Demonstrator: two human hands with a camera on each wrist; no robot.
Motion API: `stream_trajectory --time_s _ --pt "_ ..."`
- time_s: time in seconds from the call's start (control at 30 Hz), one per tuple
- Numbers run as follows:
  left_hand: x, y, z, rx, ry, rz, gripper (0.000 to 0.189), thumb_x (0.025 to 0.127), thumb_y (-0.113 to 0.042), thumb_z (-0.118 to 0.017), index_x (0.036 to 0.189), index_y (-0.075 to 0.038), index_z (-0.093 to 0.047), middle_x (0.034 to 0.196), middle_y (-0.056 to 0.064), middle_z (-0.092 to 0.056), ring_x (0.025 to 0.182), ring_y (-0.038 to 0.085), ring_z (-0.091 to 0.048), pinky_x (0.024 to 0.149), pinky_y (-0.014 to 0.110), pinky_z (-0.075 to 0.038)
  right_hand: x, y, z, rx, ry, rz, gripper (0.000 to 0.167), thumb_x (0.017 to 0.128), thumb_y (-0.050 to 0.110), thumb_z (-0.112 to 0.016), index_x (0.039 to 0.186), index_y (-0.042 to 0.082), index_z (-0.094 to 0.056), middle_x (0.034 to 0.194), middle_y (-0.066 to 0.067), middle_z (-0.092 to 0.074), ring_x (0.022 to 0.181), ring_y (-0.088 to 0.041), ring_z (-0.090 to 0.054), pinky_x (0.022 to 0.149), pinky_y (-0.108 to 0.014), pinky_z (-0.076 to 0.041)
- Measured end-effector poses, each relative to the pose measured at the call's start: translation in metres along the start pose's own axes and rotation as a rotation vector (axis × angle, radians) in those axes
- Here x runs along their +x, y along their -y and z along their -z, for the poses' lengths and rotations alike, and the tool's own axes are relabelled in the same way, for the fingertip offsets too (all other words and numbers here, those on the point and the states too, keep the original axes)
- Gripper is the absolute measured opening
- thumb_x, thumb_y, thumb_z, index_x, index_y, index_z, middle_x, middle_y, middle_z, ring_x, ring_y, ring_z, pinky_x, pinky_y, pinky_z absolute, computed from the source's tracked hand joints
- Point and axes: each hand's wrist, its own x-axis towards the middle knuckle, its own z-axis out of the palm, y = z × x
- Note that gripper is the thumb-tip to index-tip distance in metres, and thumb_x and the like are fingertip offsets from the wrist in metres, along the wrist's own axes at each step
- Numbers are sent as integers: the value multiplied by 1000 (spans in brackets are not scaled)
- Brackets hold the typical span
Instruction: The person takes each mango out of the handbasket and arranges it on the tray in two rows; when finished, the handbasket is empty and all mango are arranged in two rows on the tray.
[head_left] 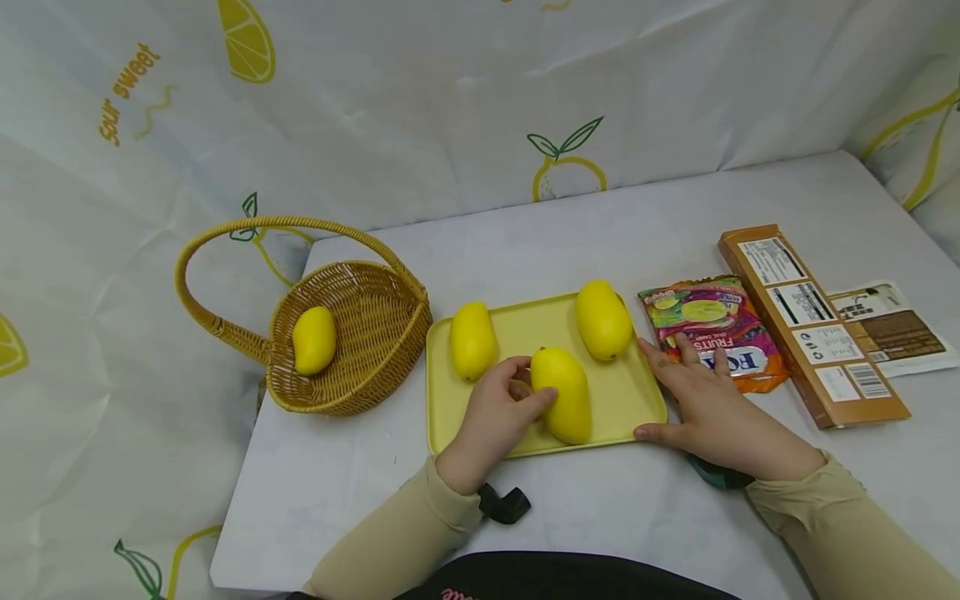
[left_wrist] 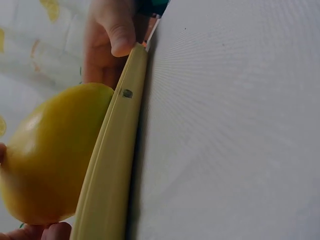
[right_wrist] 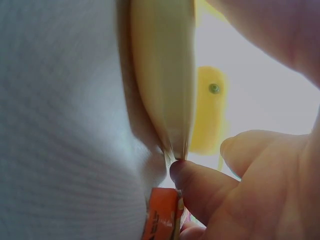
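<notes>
Yellow mango [head_left: 564, 408] at the near side of a rectangular tray [head_left: 624, 392] is grasped between the thumb and fingers of the left hand [head_left: 495, 417]. Fingers spread and released, the right hand [head_left: 708, 412] touches the tray's right edge. Two other mangoes [head_left: 472, 343] lie on the tray; a fourth mango [head_left: 314, 342] sits in the wicker basket [head_left: 392, 372].

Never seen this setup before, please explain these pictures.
There's no machine, just a person's bare left hand and right hand. The wide picture is from a head camera; the others from the left and right wrists. On the white table, a yellow rectangular tray bears two oval yellow fruits. The left holds a third; the right touches the tray's edge. A brown wicker basket with another fruit stands left; right lie a colourful candy bag, a brown cardboard box and a white-brown packet.
</notes>
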Motion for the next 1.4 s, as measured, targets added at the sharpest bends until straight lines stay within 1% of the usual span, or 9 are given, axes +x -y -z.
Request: stream_trajectory --time_s 0.17,0.37,0.53,0.73,0.87,1.03,1.2,1.3,1.4 --pt "0 -3 -1 64 -7 8 47 99 -31 -84 137 -6 -71 110 2 -69 82 15 -60 72 27 -54 1 0 0 -5 -1 -1 124 88 56 -90 177 7 -19 173 -37 -31 164 -64 3 119 -85 18" --pt "3 -4 -5 157 -9 -10 35 103 -41 -80 121 -11 -75 100 -1 -66 74 12 -57 66 25 -50 1 0 0 -7 0 -5 124 88 56 -90 177 6 -19 172 -38 -32 164 -64 3 119 -83 20" --pt "4 -4 -6 204 -19 -30 45 105 -43 -78 130 -7 -75 99 -3 -66 69 9 -54 64 23 -48 0 0 1 -6 10 -8 123 89 58 -88 176 4 -20 173 -38 -30 160 -70 -1 121 -78 24" --pt "6 -4 -7 245 -25 -34 57 106 -46 -74 143 -3 -71 102 -3 -67 72 8 -55 68 23 -50 0 -1 1 -10 9 -7 123 89 59 -87 176 4 -20 173 -38 -30 159 -71 -2 122 -76 26" --pt "6 -4 -6 249 -22 -27 59 107 -48 -73 145 -3 -69 102 -3 -67 74 9 -56 69 23 -50 0 0 1 -4 9 -9 123 89 59 -87 176 4 -19 173 -38 -30 160 -70 -2 122 -76 26" --pt "5 -5 -5 235 -18 -16 59 108 -47 -72 148 -4 -68 101 -4 -66 70 9 -54 66 23 -50 0 0 1 0 15 -16 123 89 58 -87 176 4 -19 173 -38 -29 160 -70 -1 121 -76 26" --pt "2 -9 -3 255 -28 -15 60 107 -46 -73 151 -6 -65 103 -4 -67 69 9 -55 64 24 -49 1 0 1 2 18 -20 123 89 58 -87 177 5 -19 173 -38 -29 160 -70 -1 121 -76 26" --pt "-1 -12 -1 266 -38 -17 62 107 -47 -73 154 -8 -64 103 -4 -68 68 10 -55 61 24 -48 0 -1 0 1 15 -16 123 90 58 -87 177 5 -19 172 -39 -29 160 -70 -1 121 -77 25" --pt "-5 -15 3 240 -45 -30 61 107 -47 -74 154 -11 -63 102 -3 -67 64 11 -52 57 24 -44 0 -2 -1 -1 10 -9 123 89 58 -88 177 6 -18 172 -39 -30 162 -67 2 121 -79 24"
